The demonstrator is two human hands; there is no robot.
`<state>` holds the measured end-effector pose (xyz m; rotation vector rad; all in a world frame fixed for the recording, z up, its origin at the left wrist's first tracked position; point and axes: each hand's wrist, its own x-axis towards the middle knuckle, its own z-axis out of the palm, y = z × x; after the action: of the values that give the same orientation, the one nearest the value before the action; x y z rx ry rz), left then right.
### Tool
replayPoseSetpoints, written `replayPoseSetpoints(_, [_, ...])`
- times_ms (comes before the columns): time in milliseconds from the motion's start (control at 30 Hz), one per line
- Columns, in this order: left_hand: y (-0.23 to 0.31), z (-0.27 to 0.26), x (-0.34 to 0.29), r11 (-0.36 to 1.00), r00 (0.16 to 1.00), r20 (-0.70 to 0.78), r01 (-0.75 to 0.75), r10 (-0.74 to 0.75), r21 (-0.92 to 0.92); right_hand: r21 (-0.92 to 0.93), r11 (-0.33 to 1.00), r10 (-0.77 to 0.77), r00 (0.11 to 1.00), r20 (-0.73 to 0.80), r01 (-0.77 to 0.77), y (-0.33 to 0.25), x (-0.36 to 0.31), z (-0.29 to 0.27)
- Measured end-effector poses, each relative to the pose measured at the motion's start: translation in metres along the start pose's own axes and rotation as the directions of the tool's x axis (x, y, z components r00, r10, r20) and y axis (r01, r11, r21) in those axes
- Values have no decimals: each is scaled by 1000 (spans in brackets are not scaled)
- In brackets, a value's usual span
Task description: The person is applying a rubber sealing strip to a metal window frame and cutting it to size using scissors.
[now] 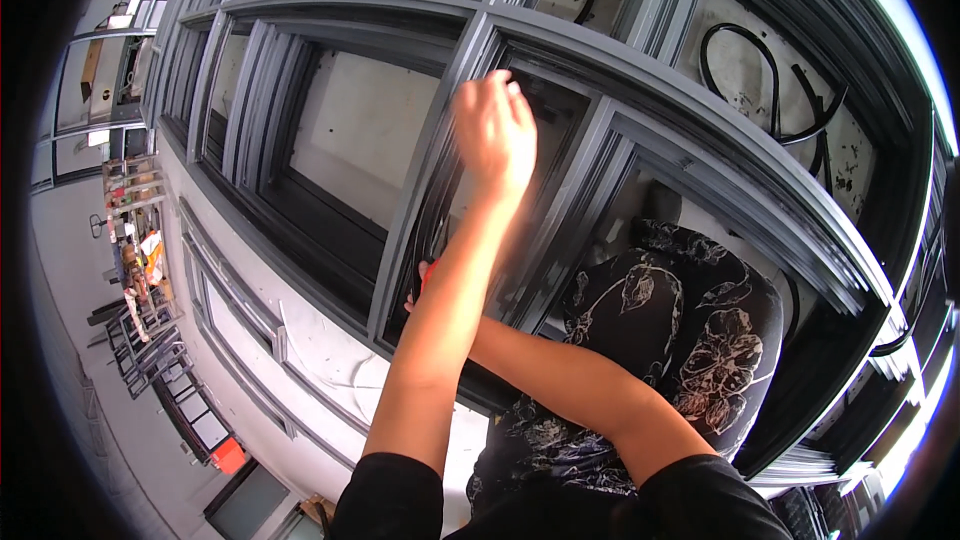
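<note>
My left hand [495,130] is raised over a narrow opening of the dark grey window frame [480,12], close to the corner where two bars meet. Its fingers are curled in; whatever they pinch is hidden. Lower down, my right forearm passes beneath the left one. Only fingertips of my right hand [409,304] show past the left forearm, at the lower end of the same opening. They lie around a red object [430,272], mostly covered, so its kind cannot be made out. Dark strips run along the opening's inner edge beside it.
More grey frames are stacked below and around. Black rubber strips [745,28] lie coiled within the far right openings. My patterned trouser legs [660,320] are inside the frame at right. Loose grey profiles [235,325] lie on the floor at left, near a cluttered rack [140,240].
</note>
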<state>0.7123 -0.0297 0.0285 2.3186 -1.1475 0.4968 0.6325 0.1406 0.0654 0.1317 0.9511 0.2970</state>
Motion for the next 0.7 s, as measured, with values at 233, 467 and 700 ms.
replayPoseSetpoints(233, [-25,65,19,-665,345,854,535,-390,-520,454,890,-274,838,471,36,45,51,-48])
replayPoseSetpoints(467, [1,97,33,-987,514,846,-13,-142,-158,-55,970,-240,971,-22,238,4,1,-4])
replayPoseSetpoints(700, [-6,92,22,-978,568,804,-5,-174,-208,-231,959,-193,974,-121,161,-18,-21,4])
